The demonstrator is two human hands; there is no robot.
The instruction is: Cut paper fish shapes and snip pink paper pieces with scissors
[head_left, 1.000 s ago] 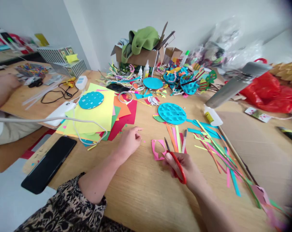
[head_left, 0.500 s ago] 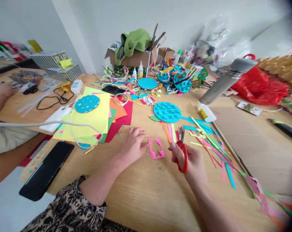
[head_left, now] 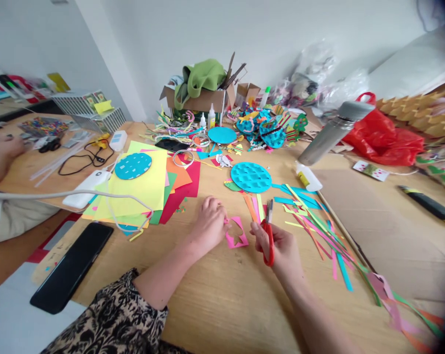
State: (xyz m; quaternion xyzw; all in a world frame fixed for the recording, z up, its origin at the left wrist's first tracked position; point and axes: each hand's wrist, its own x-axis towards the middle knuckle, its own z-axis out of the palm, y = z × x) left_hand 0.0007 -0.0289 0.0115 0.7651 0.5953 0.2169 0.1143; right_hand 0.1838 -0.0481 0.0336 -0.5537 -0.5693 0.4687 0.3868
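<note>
My right hand [head_left: 279,248] is closed round the red handles of a pair of scissors [head_left: 268,231], blades together and pointing away from me. My left hand [head_left: 208,221] rests on the wooden table [head_left: 226,295] with its fingertips pinching the left edge of a pink paper scrap [head_left: 237,235] that has a shape cut out of it. The scrap lies between my two hands. Just beyond it lie orange, pink and green paper strips [head_left: 257,206] and a blue woven paper disc [head_left: 251,177].
A stack of coloured paper sheets [head_left: 149,184] with a second blue disc lies to the left, a black phone [head_left: 73,265] near the front edge. Loose paper strips [head_left: 325,233], a glue bottle [head_left: 309,178] and a steel flask [head_left: 331,133] are to the right. Another person's hand [head_left: 1,150] is at far left.
My left hand moved right and took hold of the pink scrap's edge. My right hand with the scissors swung upright, its blades now closed and lifted off the scrap.
</note>
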